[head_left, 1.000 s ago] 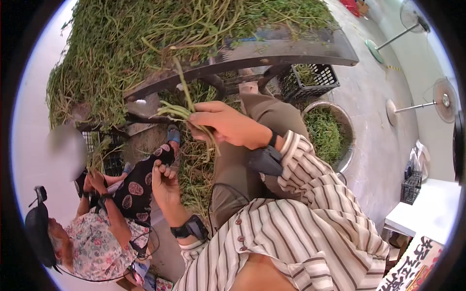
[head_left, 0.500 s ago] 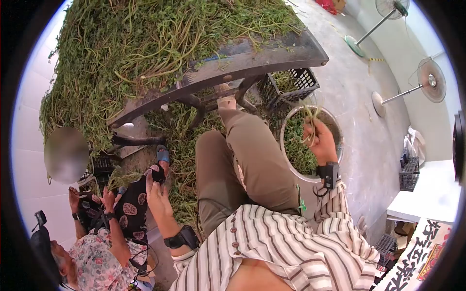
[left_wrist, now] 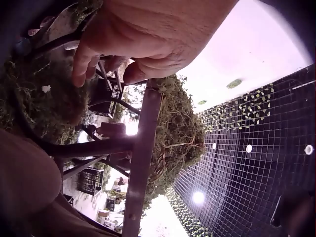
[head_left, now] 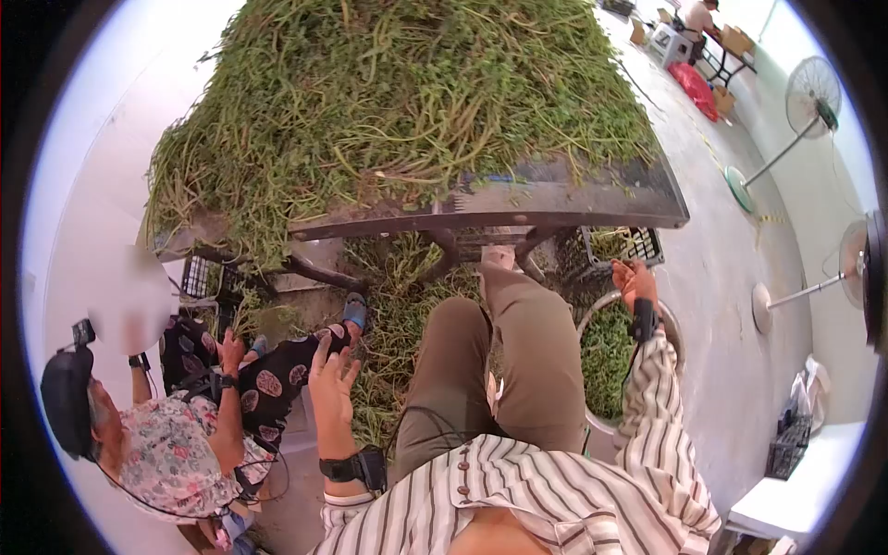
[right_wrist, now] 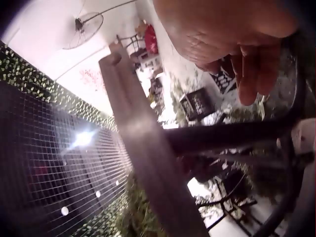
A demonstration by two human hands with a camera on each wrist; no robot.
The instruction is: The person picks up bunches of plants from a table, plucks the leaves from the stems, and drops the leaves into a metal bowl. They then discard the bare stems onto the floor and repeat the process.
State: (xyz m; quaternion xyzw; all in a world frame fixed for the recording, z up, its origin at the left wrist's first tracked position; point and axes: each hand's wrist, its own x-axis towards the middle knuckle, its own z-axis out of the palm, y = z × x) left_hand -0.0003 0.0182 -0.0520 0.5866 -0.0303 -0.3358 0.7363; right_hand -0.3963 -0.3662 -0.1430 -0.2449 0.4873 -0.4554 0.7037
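Observation:
My left hand [head_left: 333, 396] is held up left of my knees with its fingers spread and loosely bent, nothing in it. The left wrist view shows that hand [left_wrist: 143, 42] in front of the table's edge. Out to the right, my right hand [head_left: 636, 285] hangs over the far rim of a round tub [head_left: 584, 326] filled with cut greens [head_left: 607, 365]. Its fingers are relaxed, and in the right wrist view no stems show at the fingers [right_wrist: 256, 74]. Ahead of me a table [head_left: 546, 197] bears a big heap of leafy stems [head_left: 407, 102].
A black crate [head_left: 638, 243] stands under the table's right end, behind the tub. Loose stems [head_left: 379, 379] litter the floor by my knees. Another person [head_left: 176, 416] sits close on my left, handling greens. Standing fans [head_left: 814, 97] line the right wall.
My right hand carried a small bunch of stems from in front of me to over the tub on the right and let go of it. My left hand's fingers have spread. The head view has shifted.

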